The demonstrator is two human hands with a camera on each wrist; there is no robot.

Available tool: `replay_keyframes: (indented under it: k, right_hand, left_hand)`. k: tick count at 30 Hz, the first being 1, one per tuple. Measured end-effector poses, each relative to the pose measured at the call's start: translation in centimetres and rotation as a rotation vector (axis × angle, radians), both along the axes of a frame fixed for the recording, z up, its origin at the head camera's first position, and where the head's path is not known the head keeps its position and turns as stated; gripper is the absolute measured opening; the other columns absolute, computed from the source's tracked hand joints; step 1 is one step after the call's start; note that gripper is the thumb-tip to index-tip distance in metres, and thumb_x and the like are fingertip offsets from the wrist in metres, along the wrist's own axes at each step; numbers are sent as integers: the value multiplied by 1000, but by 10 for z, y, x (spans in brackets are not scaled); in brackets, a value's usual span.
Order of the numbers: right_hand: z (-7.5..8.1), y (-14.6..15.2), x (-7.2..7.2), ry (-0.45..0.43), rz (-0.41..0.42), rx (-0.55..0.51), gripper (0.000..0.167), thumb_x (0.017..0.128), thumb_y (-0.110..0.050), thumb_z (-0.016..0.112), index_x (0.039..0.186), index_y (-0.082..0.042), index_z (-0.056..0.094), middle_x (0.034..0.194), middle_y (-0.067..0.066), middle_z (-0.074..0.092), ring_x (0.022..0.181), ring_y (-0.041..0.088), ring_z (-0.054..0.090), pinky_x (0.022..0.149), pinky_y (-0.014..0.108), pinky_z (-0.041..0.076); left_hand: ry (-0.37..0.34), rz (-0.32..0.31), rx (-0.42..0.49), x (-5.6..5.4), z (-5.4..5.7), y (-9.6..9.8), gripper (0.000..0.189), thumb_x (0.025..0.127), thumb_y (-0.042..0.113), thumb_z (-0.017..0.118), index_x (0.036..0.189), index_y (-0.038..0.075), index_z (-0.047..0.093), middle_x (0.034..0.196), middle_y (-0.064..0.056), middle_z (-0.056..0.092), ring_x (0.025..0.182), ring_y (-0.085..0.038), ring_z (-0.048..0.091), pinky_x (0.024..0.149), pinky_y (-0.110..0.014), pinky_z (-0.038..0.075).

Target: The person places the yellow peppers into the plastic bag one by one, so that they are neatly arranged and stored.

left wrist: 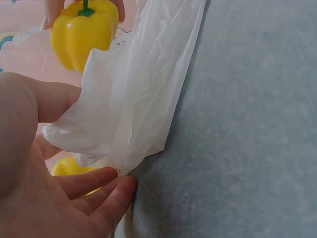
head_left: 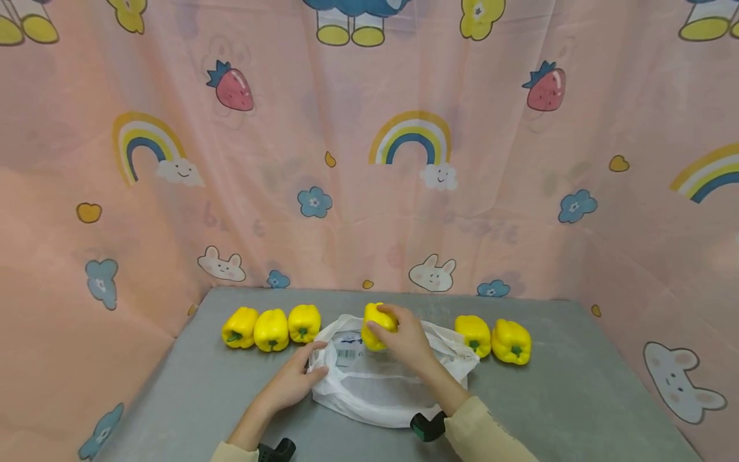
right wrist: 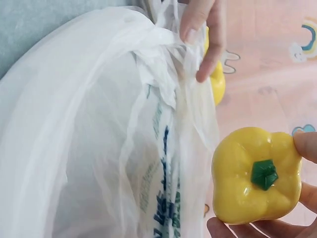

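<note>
A white plastic bag (head_left: 381,401) with printed lettering lies on the grey table, its mouth spread wide. At its left rim, my left hand (head_left: 293,380) holds the plastic between thumb and fingers; the left wrist view shows the bag's edge (left wrist: 109,109) between them. Over the bag's mouth, my right hand (head_left: 408,340) grips a yellow bell pepper (head_left: 376,326) by its side. In the right wrist view this pepper (right wrist: 255,176) shows its green stem, with thumb and fingers at its edge. The lower inside of the bag is partly hidden.
Left of the bag, several yellow bell peppers (head_left: 271,330) sit in a row. Two more peppers (head_left: 510,342) stand at its right, one partly behind the rim. A pink patterned curtain (head_left: 369,224) hangs behind the table (head_left: 554,410).
</note>
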State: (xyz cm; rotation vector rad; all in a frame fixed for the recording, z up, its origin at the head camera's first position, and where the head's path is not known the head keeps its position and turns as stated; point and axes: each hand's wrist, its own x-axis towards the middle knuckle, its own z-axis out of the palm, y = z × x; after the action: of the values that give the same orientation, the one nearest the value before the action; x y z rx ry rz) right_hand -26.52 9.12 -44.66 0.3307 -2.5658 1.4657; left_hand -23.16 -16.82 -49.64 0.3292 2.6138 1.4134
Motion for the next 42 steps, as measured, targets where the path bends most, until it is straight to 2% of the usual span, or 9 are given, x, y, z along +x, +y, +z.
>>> replay_keyframes:
  k: [7, 14, 23, 30, 36, 42]
  right_hand:
    - [-8, -17, -5, -12, 22, 14, 48, 94, -34, 73, 131, -5, 66, 129, 14, 64, 109, 28, 59, 94, 47, 50]
    - [-13, -32, -10, -68, 12, 33, 48, 94, -36, 73, 131, -6, 65, 131, 15, 63, 112, 30, 59, 96, 50, 51]
    - [-23, -42, -13, -140, 7, 44, 52, 93, -38, 74, 131, -3, 63, 131, 17, 61, 114, 32, 58, 99, 53, 50]
    - [-30, -46, -12, -138, 11, 60, 54, 94, -38, 73, 133, -3, 61, 133, 18, 59, 117, 34, 57, 101, 55, 48]
    - [-29, -47, -12, -122, 34, 127, 55, 95, -39, 71, 135, -3, 61, 133, 20, 60, 120, 36, 57, 103, 56, 46]
    - [-20, -40, -11, -145, 76, 162, 56, 96, -40, 69, 139, -5, 59, 136, 19, 59, 122, 37, 57, 103, 57, 47]
  left_hand:
    - [-10, -2, -7, 0, 0, 0, 49, 102, 29, 62, 148, 16, 49, 154, -23, 39, 136, -41, 44, 106, -63, 39]
    - [0, -12, -27, -2, 1, 0, 49, 102, 31, 62, 148, 17, 49, 153, -23, 40, 131, -41, 48, 104, -64, 41]
    - [-6, -32, -9, -2, 0, 3, 49, 103, 29, 61, 148, 15, 48, 153, -24, 40, 136, -41, 44, 106, -63, 40]
    - [-28, -27, 3, 1, 2, 5, 49, 103, 28, 61, 148, 13, 48, 154, -24, 39, 137, -42, 42, 106, -65, 39]
    - [-35, -27, 22, 1, 2, 3, 49, 103, 27, 61, 148, 13, 48, 155, -25, 37, 139, -43, 40, 107, -66, 37]
    - [-41, -17, 28, -1, 0, -1, 50, 103, 27, 61, 149, 13, 47, 155, -25, 36, 140, -43, 38, 108, -66, 36]
